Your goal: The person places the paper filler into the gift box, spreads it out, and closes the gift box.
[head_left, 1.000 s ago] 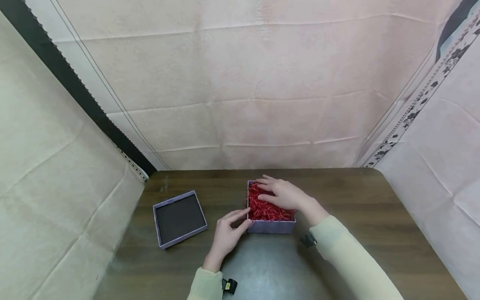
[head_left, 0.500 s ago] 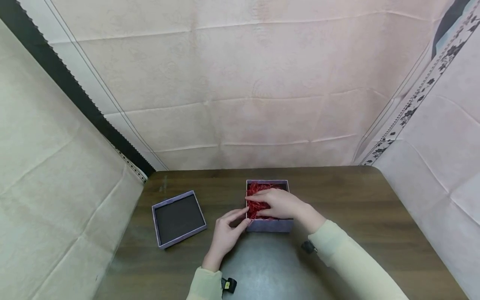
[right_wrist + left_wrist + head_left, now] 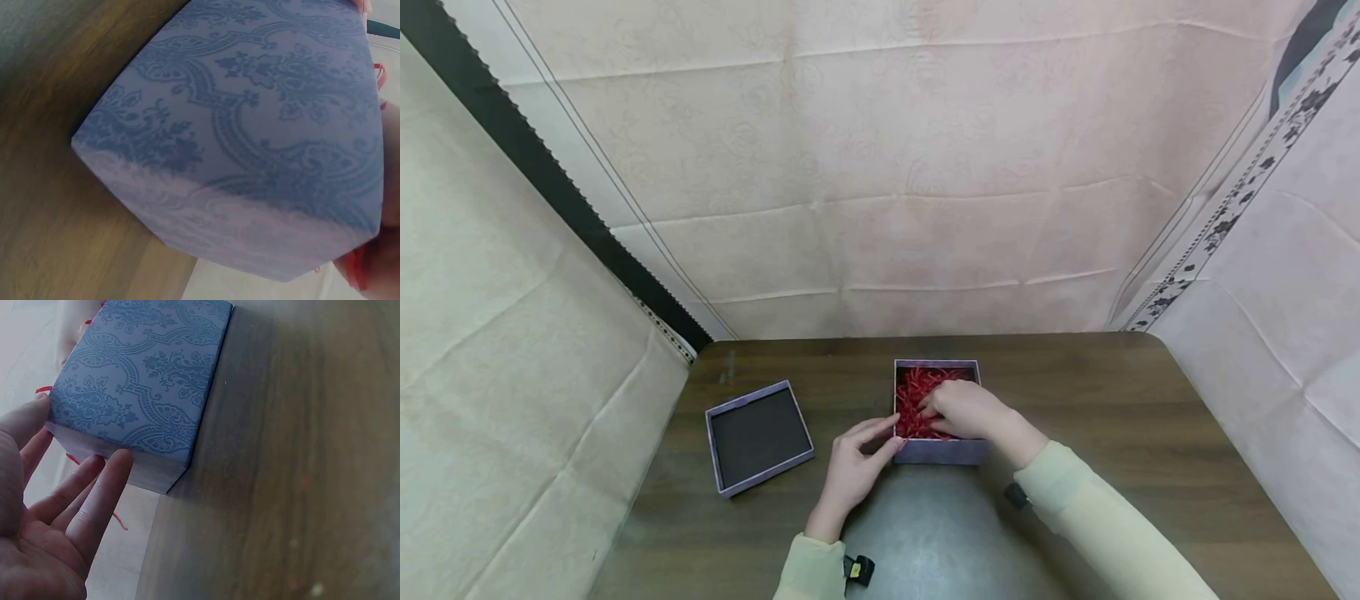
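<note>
A blue-lilac patterned gift box point(image 3: 942, 452) stands on the table, its top uncovered. Red shredded paper point(image 3: 916, 388) fills much of it. My left hand point(image 3: 852, 468) steadies the box at its near left corner, fingers along the left wall and thumb by the front. In the left wrist view, the fingers point(image 3: 100, 506) reach fairly straight against the patterned side. My right hand point(image 3: 967, 408) is inside the box, its curled fingers dug into the shreds, fingertips hidden there. The right wrist view mostly shows the box's outer wall point(image 3: 250, 125), with part of the hand behind its edge.
The matching box lid point(image 3: 760, 440), dark inside, lies upturned on the wooden table point(image 3: 1112, 417) to the left. Pale cloth point(image 3: 925, 167) hangs behind the table's far edge and at both sides.
My right hand has gone from lying spread over the shreds to curling its fingers into them, drawing nearer the box's front. The left hand keeps its place at the corner.
</note>
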Available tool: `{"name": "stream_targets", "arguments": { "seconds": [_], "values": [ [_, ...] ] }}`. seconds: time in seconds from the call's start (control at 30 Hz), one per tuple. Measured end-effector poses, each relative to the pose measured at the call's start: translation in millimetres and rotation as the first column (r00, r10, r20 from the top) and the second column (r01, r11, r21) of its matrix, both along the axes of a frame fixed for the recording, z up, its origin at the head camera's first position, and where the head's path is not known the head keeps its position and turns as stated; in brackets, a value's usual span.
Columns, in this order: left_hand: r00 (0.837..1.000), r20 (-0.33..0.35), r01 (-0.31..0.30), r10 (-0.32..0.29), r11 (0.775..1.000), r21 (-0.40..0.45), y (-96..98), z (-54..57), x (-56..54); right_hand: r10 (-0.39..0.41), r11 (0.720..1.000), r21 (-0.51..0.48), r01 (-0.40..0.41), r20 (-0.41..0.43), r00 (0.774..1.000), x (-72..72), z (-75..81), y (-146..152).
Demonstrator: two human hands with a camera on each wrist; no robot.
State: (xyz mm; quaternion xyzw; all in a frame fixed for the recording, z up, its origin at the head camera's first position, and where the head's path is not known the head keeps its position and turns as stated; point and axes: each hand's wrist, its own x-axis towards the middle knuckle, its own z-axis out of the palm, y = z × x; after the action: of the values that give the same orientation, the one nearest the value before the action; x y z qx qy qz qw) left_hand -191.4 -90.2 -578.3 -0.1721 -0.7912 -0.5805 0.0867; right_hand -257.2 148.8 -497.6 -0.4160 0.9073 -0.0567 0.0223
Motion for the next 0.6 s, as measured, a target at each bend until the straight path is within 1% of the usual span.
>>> {"name": "stream_targets", "arguments": {
  "seconds": [0.2,0.33,0.43,0.53,0.6],
  "values": [
    [1.0,0.011,0.004,-0.004,1.0,0.006,-0.2,0.9,0.1,-0.057,0.998,0.011,0.058,-0.004,0.998,-4.2,-7.5,-5],
    [1.0,0.014,0.003,-0.003,1.0,0.007,-0.2,0.9,0.2,-0.064,0.998,0.002,0.064,0.005,0.998,-7.3,-9.5,-6],
    [1.0,0.017,0.003,-0.003,1.0,0.007,-0.3,0.6,0.3,-0.058,0.998,-0.01,0.059,0.039,0.998,-8.0,-4.7,-5],
    [1.0,0.015,0.003,-0.003,1.0,0.006,-0.3,-0.2,-0.2,-0.056,0.998,-0.02,0.058,0.065,0.996,-7.2,5.0,-3],
    [1.0,0.009,0.0,0.0,1.0,0.008,-0.6,0.1,-0.4,-0.064,0.997,-0.038,0.066,0.064,0.996,-6.3,12.3,-3]
  ]
}}
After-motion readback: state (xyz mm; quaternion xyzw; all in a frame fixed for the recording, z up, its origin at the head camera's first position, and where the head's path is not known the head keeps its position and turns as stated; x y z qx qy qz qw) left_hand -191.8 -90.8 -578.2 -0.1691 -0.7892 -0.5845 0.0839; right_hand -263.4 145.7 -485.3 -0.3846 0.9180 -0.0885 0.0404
